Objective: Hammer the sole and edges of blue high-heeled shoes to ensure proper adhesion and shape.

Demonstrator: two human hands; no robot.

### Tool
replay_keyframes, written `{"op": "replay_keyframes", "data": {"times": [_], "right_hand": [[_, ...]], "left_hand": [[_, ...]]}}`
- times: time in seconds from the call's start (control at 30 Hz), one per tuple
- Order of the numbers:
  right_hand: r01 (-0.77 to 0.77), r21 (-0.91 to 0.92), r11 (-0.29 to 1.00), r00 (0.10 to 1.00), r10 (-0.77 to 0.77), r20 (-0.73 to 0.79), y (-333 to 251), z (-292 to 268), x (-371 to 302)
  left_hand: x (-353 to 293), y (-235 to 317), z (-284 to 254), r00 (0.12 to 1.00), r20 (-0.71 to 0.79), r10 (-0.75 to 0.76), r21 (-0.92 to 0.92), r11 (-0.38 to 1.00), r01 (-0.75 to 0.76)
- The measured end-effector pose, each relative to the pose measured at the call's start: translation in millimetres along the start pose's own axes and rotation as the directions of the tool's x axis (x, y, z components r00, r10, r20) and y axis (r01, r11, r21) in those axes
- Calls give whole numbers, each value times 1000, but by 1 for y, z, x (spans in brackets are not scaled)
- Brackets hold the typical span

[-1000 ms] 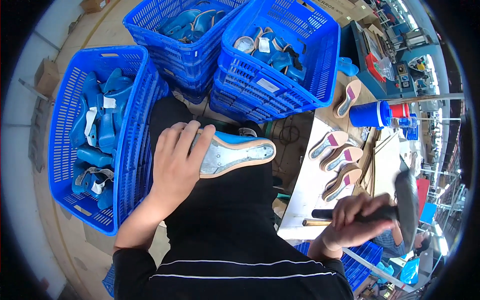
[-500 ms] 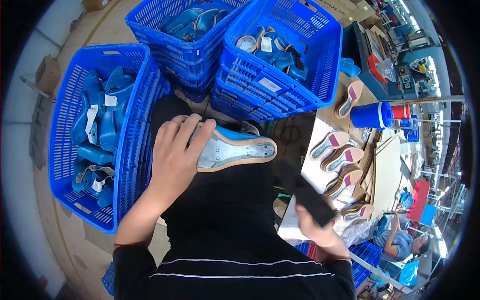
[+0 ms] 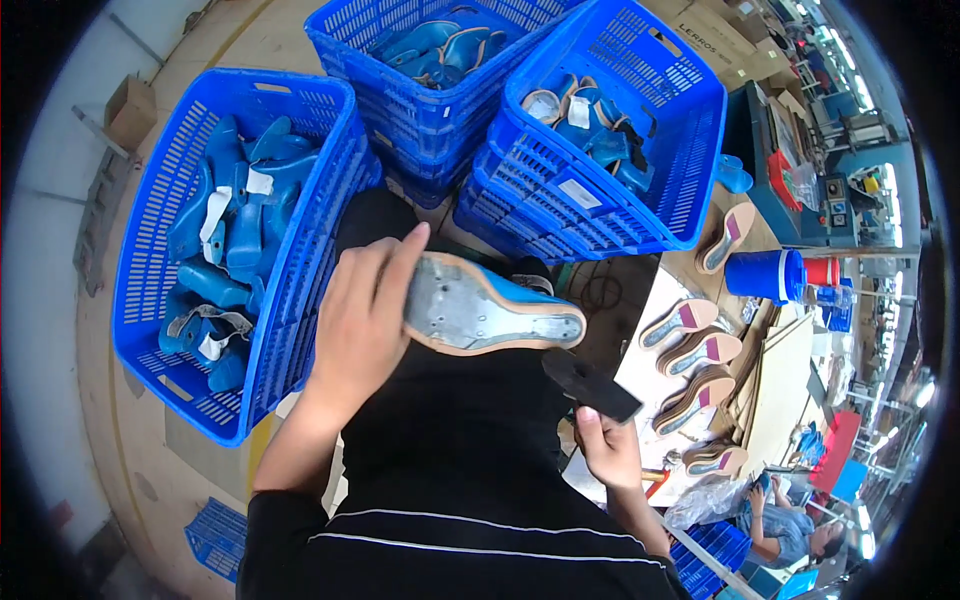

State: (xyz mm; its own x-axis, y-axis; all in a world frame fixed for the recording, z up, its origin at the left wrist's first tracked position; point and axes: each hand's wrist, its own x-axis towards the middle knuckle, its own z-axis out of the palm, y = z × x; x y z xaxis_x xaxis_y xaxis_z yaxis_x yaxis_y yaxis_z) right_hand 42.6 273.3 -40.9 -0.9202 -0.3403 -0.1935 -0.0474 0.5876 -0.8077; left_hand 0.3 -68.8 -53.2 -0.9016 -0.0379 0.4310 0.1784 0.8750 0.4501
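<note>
Hammer (image 3: 596, 388) swung leftward; now just beside the sole (image 3: 470, 312).

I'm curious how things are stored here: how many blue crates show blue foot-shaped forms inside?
3: the left crate, the middle crate at the top, and the right crate beside it. Contents of crates stacked beneath are hidden.

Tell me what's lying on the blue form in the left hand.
A tan-edged, grey-faced insole piece lies over the blue form. It hides most of the surface beneath, and the left hand covers part of the wider end, so those areas cannot be seen.
</note>
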Motion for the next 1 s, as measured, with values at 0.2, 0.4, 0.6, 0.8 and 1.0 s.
{"op": "replay_keyframes", "data": {"times": [0.2,0.4,0.6,0.8,1.0], "right_hand": [[-224,731,645,918,391,-64,35,13,-14],[-327,580,746,634,628,-451,119,6,-18],[-660,360,659,511,745,-429,214,-21,-53],[-750,-402,525,613,324,-720,194,-14,-66],[-153,-46,987,844,107,-526,65,-10,24]], "left_hand": [[-3,-15,-11,998,40,-44,-22,999,45],[-6,-13,-5,997,2,-79,-72,994,79],[-8,-16,-3,996,-22,-88,-97,992,86],[-13,-19,-1,996,-6,-92,-158,983,90],[-14,-11,7,993,-56,-107,-253,963,90]]}}
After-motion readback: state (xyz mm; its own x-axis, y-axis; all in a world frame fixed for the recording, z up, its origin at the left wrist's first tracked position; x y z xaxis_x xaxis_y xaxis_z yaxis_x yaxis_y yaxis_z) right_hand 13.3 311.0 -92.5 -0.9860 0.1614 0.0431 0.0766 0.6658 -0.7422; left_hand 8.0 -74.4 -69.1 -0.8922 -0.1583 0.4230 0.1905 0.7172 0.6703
